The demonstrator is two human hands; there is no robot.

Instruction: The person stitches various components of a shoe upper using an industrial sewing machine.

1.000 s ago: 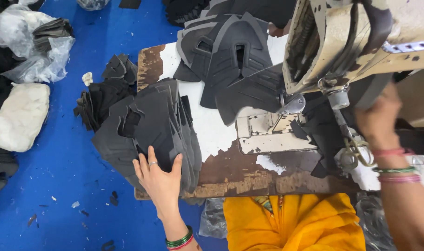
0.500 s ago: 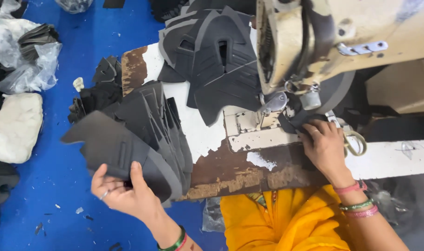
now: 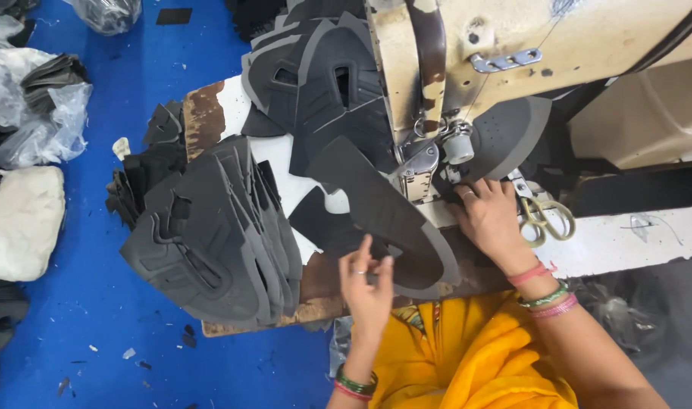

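We have only one view, from a camera on the person's head. It looks steeply down, almost straight, and from near, at the worn white worktable (image 3: 619,242) and the cream-coloured metal sewing machine (image 3: 528,53) at the top. The blue floor (image 3: 81,318) fills the left side, and the yellow-clothed lap is at the bottom edge.

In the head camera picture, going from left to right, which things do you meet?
White bag → stack of grey cut pieces → left hand → right hand → scissors.
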